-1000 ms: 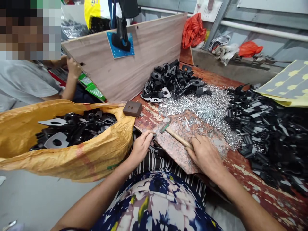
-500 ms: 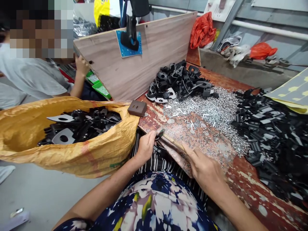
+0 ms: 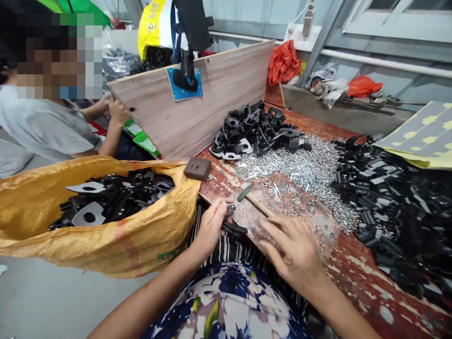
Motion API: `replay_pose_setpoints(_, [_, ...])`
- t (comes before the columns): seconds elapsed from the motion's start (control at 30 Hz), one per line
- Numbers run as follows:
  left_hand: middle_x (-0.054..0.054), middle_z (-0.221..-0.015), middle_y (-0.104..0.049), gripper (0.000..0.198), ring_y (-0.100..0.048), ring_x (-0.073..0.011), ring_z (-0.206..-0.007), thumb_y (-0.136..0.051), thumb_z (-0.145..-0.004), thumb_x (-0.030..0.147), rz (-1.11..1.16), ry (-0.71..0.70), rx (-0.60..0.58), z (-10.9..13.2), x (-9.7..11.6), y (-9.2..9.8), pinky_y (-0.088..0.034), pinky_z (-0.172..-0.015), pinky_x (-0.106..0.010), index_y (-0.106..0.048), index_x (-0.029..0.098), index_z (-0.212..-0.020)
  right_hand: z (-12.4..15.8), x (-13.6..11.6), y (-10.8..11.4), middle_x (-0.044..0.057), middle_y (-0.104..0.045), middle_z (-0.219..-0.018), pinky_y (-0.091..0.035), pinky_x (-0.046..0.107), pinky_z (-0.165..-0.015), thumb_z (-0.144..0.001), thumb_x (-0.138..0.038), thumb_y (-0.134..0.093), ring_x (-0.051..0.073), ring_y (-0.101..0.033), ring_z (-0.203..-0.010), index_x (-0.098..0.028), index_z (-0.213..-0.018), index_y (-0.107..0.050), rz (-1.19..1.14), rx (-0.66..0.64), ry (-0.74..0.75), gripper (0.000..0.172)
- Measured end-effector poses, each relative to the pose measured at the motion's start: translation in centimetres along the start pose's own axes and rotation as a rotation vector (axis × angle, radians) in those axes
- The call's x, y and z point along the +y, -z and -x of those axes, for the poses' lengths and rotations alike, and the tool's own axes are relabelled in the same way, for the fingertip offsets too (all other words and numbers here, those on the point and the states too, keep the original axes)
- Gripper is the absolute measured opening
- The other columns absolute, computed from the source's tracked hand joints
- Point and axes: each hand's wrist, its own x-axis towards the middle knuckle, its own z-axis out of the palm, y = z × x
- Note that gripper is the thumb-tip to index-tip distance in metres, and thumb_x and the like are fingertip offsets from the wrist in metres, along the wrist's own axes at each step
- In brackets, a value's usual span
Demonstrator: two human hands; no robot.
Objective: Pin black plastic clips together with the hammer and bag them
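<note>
My left hand (image 3: 211, 225) is closed on a black plastic part (image 3: 235, 229) at the table's near edge, above my lap. Its fingers cover some of the part. A small hammer (image 3: 259, 205) with a greenish head and a wooden handle lies across the speckled stone slab (image 3: 310, 221). My right hand (image 3: 294, 247) is over the slab with its thumb and fingers apart, right at the handle's end, which it hides. Behind the hammer, a few loose metal pins (image 3: 281, 189) lie on the slab, in front of a spread pile of shiny pins (image 3: 300, 157).
A yellow woven sack (image 3: 151, 247) of black parts stands at left. A brown block (image 3: 197, 168) sits at the table corner. Black parts (image 3: 250, 127) are heaped behind, smaller black pieces (image 3: 399, 207) at right. A wooden board (image 3: 148, 113) separates me from a co-worker (image 3: 45, 122).
The hammer has gone from beside my left hand down onto the slab. My right hand has loosened from its handle, fingers spreading. The black part in my left hand has turned and shows more.
</note>
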Motion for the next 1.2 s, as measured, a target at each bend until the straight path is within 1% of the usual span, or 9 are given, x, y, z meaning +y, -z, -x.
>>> replay_pose_setpoints(0.2, [-0.001,-0.078,-0.061,0.049,-0.055,-0.0121,-0.056,-0.061,-0.09,0.059,0.188,0.159,-0.216,0.7,0.6,-2.2,-0.044,-0.046,-0.021,-0.061,0.02,-0.12,-0.7,0.1,0.4,0.002,-0.072,-0.087,-0.056,0.037,-0.069,-0.095,-0.029,-0.062,0.02,-0.068,-0.078,-0.024,-0.108,-0.074,-0.494,-0.211,-0.214,0.018])
replay_pose_setpoints(0.33, [-0.005,-0.088,-0.065,0.05,-0.059,-0.0142,-0.065,-0.066,-0.087,0.057,0.202,0.18,-0.195,0.4,0.1,-0.6,-0.045,-0.046,-0.02,-0.061,0.018,-0.119,-0.4,6.3,5.6,0.007,-0.077,-0.087,-0.047,0.039,-0.049,-0.089,-0.045,-0.068,0.025,-0.068,-0.069,-0.028,-0.1,-0.079,-0.627,0.496,-0.579,0.023])
replay_pose_setpoints(0.43, [-0.004,-0.081,-0.064,0.044,-0.056,-0.0126,-0.063,-0.068,-0.086,0.053,0.182,0.195,-0.195,0.5,-0.3,0.4,-0.042,-0.046,-0.018,-0.065,0.016,-0.109,-1.8,10.0,9.1,0.009,-0.077,-0.114,-0.041,0.044,-0.052,-0.1,-0.055,-0.039,0.022,-0.071,-0.08,-0.036,-0.109,-0.077,-0.731,0.903,-0.552,0.044])
replay_pose_setpoints(0.5, [-0.003,-0.078,-0.063,0.042,-0.055,-0.0123,-0.062,-0.069,-0.084,0.053,0.179,0.214,-0.2,0.7,-0.6,0.6,-0.041,-0.047,-0.019,-0.067,0.016,-0.104,-4.0,10.3,8.8,0.008,-0.078,-0.112,-0.043,0.044,-0.056,-0.098,-0.051,-0.044,0.02,-0.07,-0.077,-0.037,-0.115,-0.075,-0.771,0.975,-0.539,0.038])
replay_pose_setpoints(0.73, [-0.002,-0.075,-0.062,0.045,-0.052,-0.0116,-0.059,-0.071,-0.08,0.056,0.141,0.262,-0.265,1.4,-1.0,0.6,-0.038,-0.046,-0.02,-0.067,0.015,-0.098,-16.7,4.7,-5.2,0.007,-0.072,-0.11,-0.051,0.037,-0.092,-0.099,-0.024,-0.055,0.02,-0.063,-0.105,-0.022,-0.114,-0.073,0.0,-0.15,-0.046,0.023])
replay_pose_setpoints(0.83, [-0.002,-0.075,-0.062,0.046,-0.052,-0.0119,-0.06,-0.072,-0.08,0.057,0.132,0.267,-0.246,1.7,-1.2,1.2,-0.039,-0.047,-0.02,-0.068,0.015,-0.099,-21.8,4.5,-9.3,0.015,-0.068,-0.115,-0.047,0.041,-0.098,-0.095,-0.02,-0.059,0.027,-0.055,-0.115,-0.015,-0.115,-0.072,0.11,-0.237,0.009,0.025])
replay_pose_setpoints(0.97, [-0.003,-0.077,-0.064,0.044,-0.052,-0.0118,-0.062,-0.073,-0.081,0.055,0.145,0.243,-0.2,1.9,-1.2,2.6,-0.04,-0.049,-0.019,-0.07,0.015,-0.1,-25.1,6.1,-10.8,0.019,-0.069,-0.108,-0.046,0.041,-0.098,-0.094,-0.012,-0.053,0.029,-0.057,-0.112,-0.011,-0.105,-0.074,0.122,-0.281,0.035,0.024])
replay_pose_setpoints(1.07, [-0.004,-0.077,-0.065,0.042,-0.053,-0.0119,-0.062,-0.076,-0.081,0.052,0.206,0.264,-0.143,2.0,-0.4,3.4,-0.041,-0.049,-0.019,-0.071,0.015,-0.1,-23.7,7.2,-9.1,0.018,-0.071,-0.111,-0.046,0.038,-0.099,-0.097,-0.01,-0.047,0.026,-0.06,-0.112,-0.01,-0.112,-0.073,0.111,-0.271,0.024,0.03])
replay_pose_setpoints(1.2, [-0.008,-0.096,-0.072,0.052,-0.061,-0.0164,-0.071,-0.074,-0.085,0.049,0.389,0.269,-0.045,1.5,1.7,3.7,-0.051,-0.055,-0.022,-0.062,0.024,-0.129,-16.5,6.3,-5.0,0.005,-0.073,-0.119,-0.046,0.029,-0.103,-0.1,-0.02,-0.054,0.017,-0.063,-0.113,-0.022,-0.125,-0.069,-0.015,-0.277,0.065,0.029])
